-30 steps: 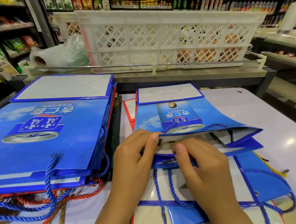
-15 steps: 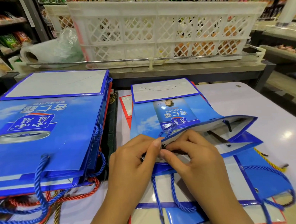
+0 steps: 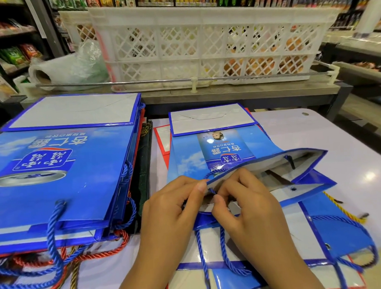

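A small blue paper gift bag (image 3: 227, 151) lies flat on the white table (image 3: 330, 141) with its mouth facing me and partly open. My left hand (image 3: 172, 202) pinches the upper rim of the bag's mouth at its left end. My right hand (image 3: 243, 199) pinches the end of a blue rope handle (image 3: 212, 190) just inside that rim. More of the blue rope (image 3: 226, 253) loops out below my right hand over other flat bags.
A tall stack of large blue bags (image 3: 60, 168) with blue, red and gold rope handles lies at the left. More flat bags (image 3: 335, 231) lie under my hands. A white lattice crate (image 3: 202, 46) stands on a counter behind, with shop shelves beyond.
The bag's upper rim has lifted and its mouth gapes wider. My right hand has moved up to the rim and now pinches the rope end beside my left thumb.
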Demonstrator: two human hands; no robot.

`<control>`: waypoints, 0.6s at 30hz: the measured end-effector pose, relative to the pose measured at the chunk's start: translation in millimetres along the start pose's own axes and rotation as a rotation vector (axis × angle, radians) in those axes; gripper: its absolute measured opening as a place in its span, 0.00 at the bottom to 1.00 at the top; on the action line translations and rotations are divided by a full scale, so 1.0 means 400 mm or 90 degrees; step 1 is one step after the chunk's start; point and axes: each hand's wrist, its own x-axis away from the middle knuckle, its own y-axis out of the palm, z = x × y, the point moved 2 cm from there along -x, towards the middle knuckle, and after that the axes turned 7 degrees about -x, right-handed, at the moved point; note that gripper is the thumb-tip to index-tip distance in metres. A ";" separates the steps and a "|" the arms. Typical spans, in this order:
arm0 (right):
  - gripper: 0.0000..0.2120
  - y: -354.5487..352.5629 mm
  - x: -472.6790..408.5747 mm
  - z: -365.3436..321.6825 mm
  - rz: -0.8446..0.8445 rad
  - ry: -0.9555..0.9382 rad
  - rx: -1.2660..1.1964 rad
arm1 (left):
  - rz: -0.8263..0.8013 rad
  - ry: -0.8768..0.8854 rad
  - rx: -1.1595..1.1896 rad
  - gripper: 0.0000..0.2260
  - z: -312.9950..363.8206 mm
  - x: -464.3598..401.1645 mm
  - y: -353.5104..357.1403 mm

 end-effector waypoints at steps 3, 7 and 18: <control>0.07 -0.003 -0.002 -0.006 -0.027 0.003 -0.059 | 0.018 -0.023 -0.001 0.18 -0.010 -0.002 -0.004; 0.10 -0.008 -0.002 -0.007 -0.041 0.018 -0.110 | 0.043 -0.066 0.052 0.13 -0.004 -0.004 -0.010; 0.15 -0.121 -0.116 -0.052 0.004 0.138 -0.082 | 0.054 -0.109 0.143 0.05 0.015 -0.005 -0.020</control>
